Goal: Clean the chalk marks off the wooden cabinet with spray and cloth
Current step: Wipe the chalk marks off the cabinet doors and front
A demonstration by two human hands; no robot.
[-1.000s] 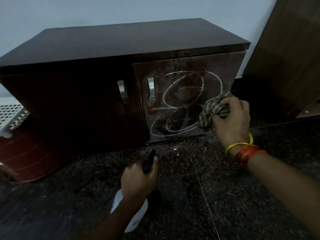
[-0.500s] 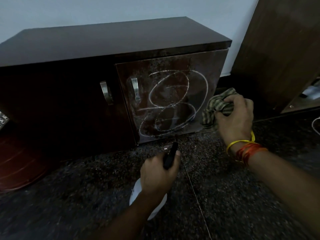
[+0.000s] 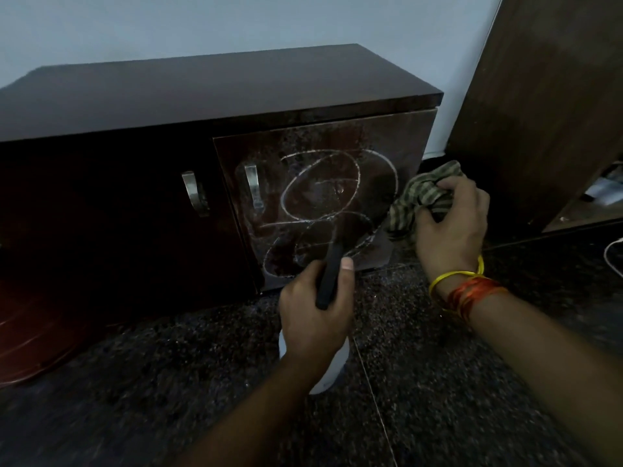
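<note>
A low dark wooden cabinet (image 3: 209, 96) stands against the wall. Its right door carries white chalk loops (image 3: 337, 183) and looks speckled with droplets. My left hand (image 3: 317, 311) grips a spray bottle (image 3: 332, 369) with a white body and black head, its nozzle aimed at the lower part of that door from just in front. My right hand (image 3: 451, 227) clutches a bunched green checked cloth (image 3: 418, 200) beside the door's right edge, apart from the chalk.
Two metal handles (image 3: 195, 193) sit at the middle of the cabinet front. A tall brown wooden panel (image 3: 539, 106) stands close on the right. A white cord (image 3: 612, 254) lies at the far right on the dark speckled floor, and a reddish object (image 3: 30, 332) sits at the left.
My left hand has carried the spray bottle forward and to the right, up to the chalked door. The right hand with the cloth has drifted off the door to its right edge.
</note>
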